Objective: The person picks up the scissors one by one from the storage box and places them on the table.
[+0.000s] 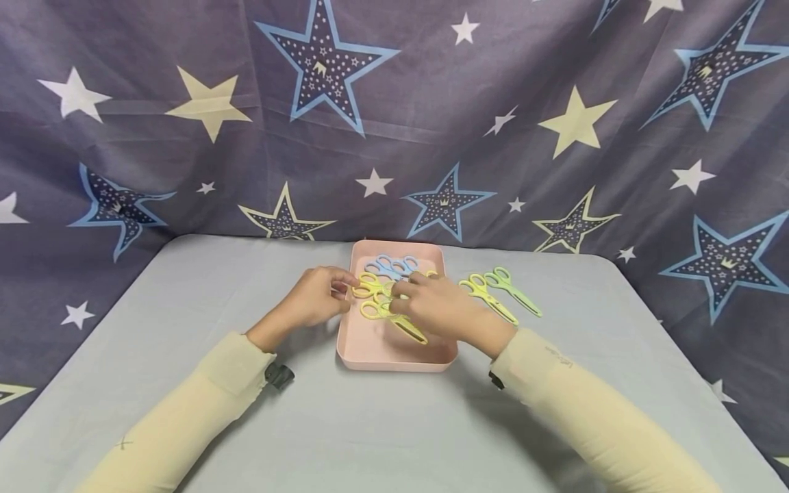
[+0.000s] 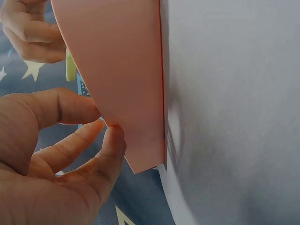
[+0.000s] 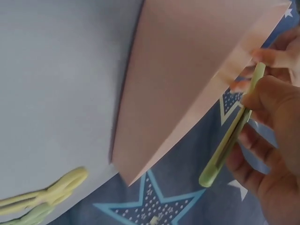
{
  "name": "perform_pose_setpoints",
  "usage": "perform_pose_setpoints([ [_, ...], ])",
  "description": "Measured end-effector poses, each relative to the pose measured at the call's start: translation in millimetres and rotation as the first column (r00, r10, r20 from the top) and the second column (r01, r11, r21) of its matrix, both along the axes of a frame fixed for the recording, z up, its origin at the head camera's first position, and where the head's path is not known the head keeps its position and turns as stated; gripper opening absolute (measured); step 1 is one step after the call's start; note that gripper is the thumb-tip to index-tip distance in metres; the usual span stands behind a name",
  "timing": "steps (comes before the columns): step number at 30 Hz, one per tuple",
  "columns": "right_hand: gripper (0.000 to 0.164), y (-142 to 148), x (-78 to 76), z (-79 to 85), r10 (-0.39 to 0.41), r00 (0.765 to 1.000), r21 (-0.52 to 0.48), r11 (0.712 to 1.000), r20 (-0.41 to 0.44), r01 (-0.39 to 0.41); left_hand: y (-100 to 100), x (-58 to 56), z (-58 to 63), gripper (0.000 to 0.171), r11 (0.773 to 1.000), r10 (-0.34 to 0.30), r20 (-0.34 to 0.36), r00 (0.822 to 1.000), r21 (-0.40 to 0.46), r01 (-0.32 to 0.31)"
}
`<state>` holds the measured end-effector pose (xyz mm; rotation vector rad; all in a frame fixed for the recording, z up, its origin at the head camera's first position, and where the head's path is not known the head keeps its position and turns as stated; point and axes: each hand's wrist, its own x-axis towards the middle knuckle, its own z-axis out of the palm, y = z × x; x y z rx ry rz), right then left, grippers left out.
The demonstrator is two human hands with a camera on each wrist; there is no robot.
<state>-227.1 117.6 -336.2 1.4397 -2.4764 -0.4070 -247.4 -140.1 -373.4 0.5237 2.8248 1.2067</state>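
Observation:
On the table stands a pink tray (image 1: 364,352) with several scissors in it. Blue scissors (image 1: 386,266) lie toward its far end, and yellow scissors (image 1: 364,284) lie along its left side. At the tray's left rim, my left hand (image 1: 317,296) pinches the edge, thumb against the outer wall (image 2: 122,84). My right hand (image 1: 440,305) is over the tray's right half, gripping yellow-green scissors (image 3: 229,136) that appear edge-on in the right wrist view. In the head view, yellow scissors (image 1: 409,329) point toward the near right from under its fingers, which hide part of them.
Right of the tray, another pair of yellow scissors (image 1: 490,299) and a pair of green scissors (image 1: 518,292) lie side by side on the grey tabletop (image 1: 308,431). Behind the table hangs a dark curtain (image 1: 425,103) printed with stars.

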Motion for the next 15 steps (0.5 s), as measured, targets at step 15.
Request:
perform_pose_setpoints([
  [15,0.029,53.1,-18.3,-4.3,-0.066,0.994,-0.134,0.99,-0.092,0.053,-0.8,-1.0,-1.6,0.04,1.0,0.002,0.023,1.0,0.006,-0.002],
])
